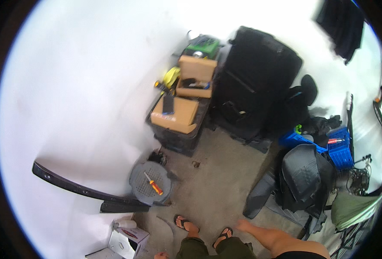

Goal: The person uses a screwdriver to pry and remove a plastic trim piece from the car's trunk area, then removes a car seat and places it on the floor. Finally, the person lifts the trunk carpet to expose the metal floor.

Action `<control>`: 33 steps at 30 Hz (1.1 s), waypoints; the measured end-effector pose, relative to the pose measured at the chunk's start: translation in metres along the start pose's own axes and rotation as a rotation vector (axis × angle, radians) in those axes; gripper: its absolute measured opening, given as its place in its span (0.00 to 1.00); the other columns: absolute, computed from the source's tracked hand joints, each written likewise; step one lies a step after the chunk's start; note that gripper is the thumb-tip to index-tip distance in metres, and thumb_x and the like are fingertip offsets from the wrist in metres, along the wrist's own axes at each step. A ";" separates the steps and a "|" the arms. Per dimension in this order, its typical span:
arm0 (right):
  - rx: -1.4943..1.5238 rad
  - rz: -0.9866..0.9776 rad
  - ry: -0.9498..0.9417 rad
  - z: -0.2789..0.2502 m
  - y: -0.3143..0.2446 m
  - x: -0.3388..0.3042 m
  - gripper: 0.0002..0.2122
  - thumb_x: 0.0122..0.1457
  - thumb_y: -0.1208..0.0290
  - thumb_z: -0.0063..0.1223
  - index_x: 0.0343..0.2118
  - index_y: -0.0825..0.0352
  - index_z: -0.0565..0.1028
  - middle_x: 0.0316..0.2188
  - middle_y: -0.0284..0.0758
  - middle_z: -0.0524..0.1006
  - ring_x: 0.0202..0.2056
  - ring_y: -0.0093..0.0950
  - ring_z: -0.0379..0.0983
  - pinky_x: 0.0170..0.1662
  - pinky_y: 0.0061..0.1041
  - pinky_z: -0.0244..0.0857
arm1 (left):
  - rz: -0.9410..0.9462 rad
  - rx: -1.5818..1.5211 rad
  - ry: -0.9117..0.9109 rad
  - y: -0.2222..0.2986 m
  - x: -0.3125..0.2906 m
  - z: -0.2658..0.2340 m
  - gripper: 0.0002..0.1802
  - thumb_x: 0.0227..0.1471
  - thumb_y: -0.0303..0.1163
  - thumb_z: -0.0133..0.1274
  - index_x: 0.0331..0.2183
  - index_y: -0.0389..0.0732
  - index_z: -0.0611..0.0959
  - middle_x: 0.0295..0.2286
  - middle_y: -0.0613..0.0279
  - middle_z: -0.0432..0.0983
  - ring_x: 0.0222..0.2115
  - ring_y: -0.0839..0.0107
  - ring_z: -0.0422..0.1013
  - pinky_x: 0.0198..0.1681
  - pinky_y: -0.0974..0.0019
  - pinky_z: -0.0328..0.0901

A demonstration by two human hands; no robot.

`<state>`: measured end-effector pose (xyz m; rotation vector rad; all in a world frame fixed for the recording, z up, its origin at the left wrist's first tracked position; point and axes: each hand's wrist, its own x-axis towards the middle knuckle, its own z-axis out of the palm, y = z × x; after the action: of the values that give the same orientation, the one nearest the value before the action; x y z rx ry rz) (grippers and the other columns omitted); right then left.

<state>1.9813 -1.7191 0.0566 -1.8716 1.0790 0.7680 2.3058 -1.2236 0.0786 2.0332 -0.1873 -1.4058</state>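
Observation:
My right arm reaches in from the lower right, and my right hand (244,225) hangs above the floor near my sandalled foot (225,233). Its fingers are blurred, and nothing shows in it. Only a small part of my left hand (161,256) appears at the bottom edge, with its fingers hidden. Left of it stands a white box (122,244) with a roll-shaped item on top. Farther off, a red and yellow screwdriver (155,186) lies on a round grey perforated lid or stool top (140,178), apart from both hands.
A black bin (173,140) carries cardboard boxes (178,112), a dark phone-like object (168,104) and a green case (203,45). Beside it leans a large black suitcase (260,64). Blue baskets (341,149) and black molded parts (303,172) lie right. A black strip (74,186) juts from the left.

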 end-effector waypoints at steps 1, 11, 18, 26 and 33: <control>-0.075 -0.025 0.024 0.003 0.045 -0.036 0.29 0.60 0.44 0.53 0.51 0.68 0.78 0.52 0.52 0.76 0.54 0.50 0.72 0.57 0.46 0.66 | 0.205 0.142 -0.011 -0.004 0.007 0.000 0.19 0.47 0.37 0.59 0.44 0.47 0.83 0.36 0.59 0.80 0.36 0.50 0.75 0.53 0.41 0.65; -0.261 0.442 0.010 0.060 0.302 -0.332 0.18 0.63 0.64 0.52 0.52 0.67 0.78 0.55 0.46 0.76 0.57 0.43 0.73 0.57 0.40 0.69 | -0.191 0.150 -0.100 0.130 0.029 0.044 0.14 0.58 0.40 0.57 0.40 0.41 0.84 0.29 0.61 0.79 0.30 0.66 0.75 0.33 0.61 0.70; -0.543 0.282 0.000 0.195 0.250 -0.383 0.11 0.61 0.62 0.56 0.39 0.62 0.83 0.44 0.36 0.82 0.49 0.35 0.78 0.48 0.36 0.71 | 0.214 0.824 -0.360 0.247 0.098 0.074 0.20 0.55 0.45 0.58 0.40 0.38 0.87 0.35 0.47 0.84 0.37 0.50 0.78 0.43 0.53 0.71; 1.034 0.654 0.110 0.155 0.110 -0.384 0.15 0.64 0.65 0.55 0.50 0.66 0.79 0.51 0.39 0.81 0.52 0.31 0.77 0.53 0.33 0.70 | 0.331 0.383 -0.342 0.353 0.181 0.088 0.11 0.58 0.37 0.59 0.38 0.41 0.84 0.30 0.64 0.80 0.26 0.71 0.73 0.29 0.63 0.67; 1.060 0.653 0.238 0.038 0.051 -0.379 0.20 0.67 0.66 0.55 0.60 0.66 0.69 0.55 0.43 0.75 0.55 0.35 0.73 0.59 0.35 0.66 | 0.694 1.035 -0.210 0.340 0.257 0.010 0.21 0.52 0.41 0.59 0.44 0.38 0.84 0.44 0.48 0.81 0.47 0.51 0.76 0.52 0.54 0.70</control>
<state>1.7629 -1.5547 0.3268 -0.7041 1.8145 0.1807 2.4846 -1.6107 0.0726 2.1482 -1.8239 -1.1207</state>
